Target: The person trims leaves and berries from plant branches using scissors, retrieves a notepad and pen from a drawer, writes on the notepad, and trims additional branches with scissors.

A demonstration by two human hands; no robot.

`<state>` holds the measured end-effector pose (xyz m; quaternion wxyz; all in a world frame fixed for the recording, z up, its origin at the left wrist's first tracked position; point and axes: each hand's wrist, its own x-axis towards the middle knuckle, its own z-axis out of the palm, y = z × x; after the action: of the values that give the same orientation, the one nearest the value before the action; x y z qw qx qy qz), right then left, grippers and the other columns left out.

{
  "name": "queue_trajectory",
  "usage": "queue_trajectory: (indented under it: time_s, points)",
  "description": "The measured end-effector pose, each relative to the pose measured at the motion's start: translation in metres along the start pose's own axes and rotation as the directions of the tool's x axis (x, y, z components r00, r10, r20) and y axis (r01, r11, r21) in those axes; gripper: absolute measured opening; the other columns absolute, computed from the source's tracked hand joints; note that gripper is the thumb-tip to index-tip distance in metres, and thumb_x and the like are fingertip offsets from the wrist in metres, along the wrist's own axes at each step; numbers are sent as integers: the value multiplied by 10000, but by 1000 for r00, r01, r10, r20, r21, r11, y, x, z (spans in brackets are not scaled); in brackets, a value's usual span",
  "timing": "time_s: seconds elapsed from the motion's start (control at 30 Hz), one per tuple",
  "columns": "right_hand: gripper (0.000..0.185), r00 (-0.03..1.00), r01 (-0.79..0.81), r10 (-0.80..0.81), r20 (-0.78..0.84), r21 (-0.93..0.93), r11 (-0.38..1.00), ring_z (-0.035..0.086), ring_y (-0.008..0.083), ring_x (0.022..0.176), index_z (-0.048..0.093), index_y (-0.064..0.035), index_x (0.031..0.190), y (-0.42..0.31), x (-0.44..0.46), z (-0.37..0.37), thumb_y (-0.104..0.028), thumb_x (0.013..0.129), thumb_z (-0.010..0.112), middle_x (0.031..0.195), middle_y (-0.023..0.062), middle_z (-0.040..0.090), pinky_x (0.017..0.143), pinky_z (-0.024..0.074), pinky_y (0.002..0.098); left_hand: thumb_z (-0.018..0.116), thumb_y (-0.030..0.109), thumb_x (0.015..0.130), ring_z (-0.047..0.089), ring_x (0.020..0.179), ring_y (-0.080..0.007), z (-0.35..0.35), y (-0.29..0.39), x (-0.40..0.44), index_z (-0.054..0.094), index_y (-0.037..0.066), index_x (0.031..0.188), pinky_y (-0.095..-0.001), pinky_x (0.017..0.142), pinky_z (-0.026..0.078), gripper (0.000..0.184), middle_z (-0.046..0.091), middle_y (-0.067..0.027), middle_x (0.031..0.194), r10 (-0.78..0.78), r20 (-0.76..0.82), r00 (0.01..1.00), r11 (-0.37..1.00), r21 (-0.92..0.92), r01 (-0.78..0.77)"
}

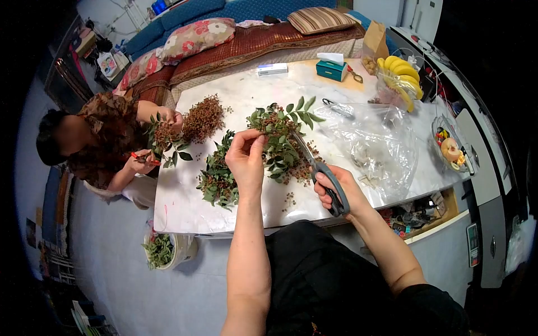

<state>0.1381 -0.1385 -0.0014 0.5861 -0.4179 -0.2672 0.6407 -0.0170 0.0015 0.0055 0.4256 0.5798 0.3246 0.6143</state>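
Observation:
My left hand pinches the edge of a sprig with reddish-brown berries and green leaves, held above the table. My right hand is closed around the dark grey handles of a pair of scissors. The blades point up and left and reach the sprig; whether they are parted is hard to make out. Under and beside my hands lie more leafy berry sprigs and loose berries on the white table.
Across the left corner, another person holds a berry sprig and a red-handled tool. Near them is a heap of picked berries. A clear plastic bag, bananas and a tissue box occupy the right side. A bucket of leaves stands below.

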Motion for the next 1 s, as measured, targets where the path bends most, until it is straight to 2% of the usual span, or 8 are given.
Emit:
queue_trajectory:
  time_s: [0.13, 0.37, 0.43, 0.53, 0.63, 1.0]
  points:
    - [218, 999, -46, 46, 15, -19, 999, 449, 50, 449, 527, -24, 1033, 0, -8, 1, -161, 884, 607, 634, 9, 495, 381, 372, 189, 599, -35, 846, 648, 767, -130, -6, -10, 5, 594, -12, 893, -243, 719, 517, 52, 645, -60, 829, -32, 0, 999, 993, -115, 32]
    - [236, 998, -11, 14, 58, -59, 998, 448, 53, 449, 523, -14, 1070, -2, -10, 0, -139, 885, 600, 637, 12, 506, 392, 372, 194, 591, -38, 852, 647, 781, -144, -8, -8, 5, 591, -14, 915, -255, 731, 526, 67, 639, -66, 843, -86, -17, 996, 984, -158, 83]
    - [169, 1000, 0, 0, -5, -39, 999, 435, 53, 456, 524, -20, 991, -3, -9, -1, -158, 909, 579, 664, 25, 505, 391, 357, 188, 585, -46, 853, 645, 786, -145, -9, -11, 6, 588, -14, 927, -259, 751, 530, 81, 635, -68, 853, -82, -21, 996, 964, -254, 74]
    - [165, 1000, 16, -17, -17, -34, 999, 433, 52, 455, 525, -21, 994, -6, -12, -2, -154, 910, 576, 654, 23, 503, 392, 358, 189, 587, -58, 847, 641, 797, -137, -10, -13, 7, 594, -14, 926, -260, 768, 531, 92, 631, -62, 865, -53, -7, 999, 954, -296, 49]
    - [249, 999, -22, 23, 49, -26, 999, 452, 52, 451, 525, -12, 1072, -4, -16, 1, -153, 885, 608, 642, 11, 507, 385, 366, 190, 591, -66, 840, 637, 813, -131, -9, -12, 8, 602, -11, 919, -257, 771, 529, 97, 629, -55, 884, -14, -3, 1000, 975, -223, 13]
    - [216, 996, -23, 24, 83, -4, 1000, 457, 59, 455, 547, -26, 1046, -10, -7, 5, -179, 900, 593, 639, 11, 503, 381, 368, 197, 590, -86, 823, 606, 802, -96, -4, -5, 4, 607, -7, 906, -216, 748, 493, 115, 622, -25, 891, 28, 70, 997, 989, -149, -18]
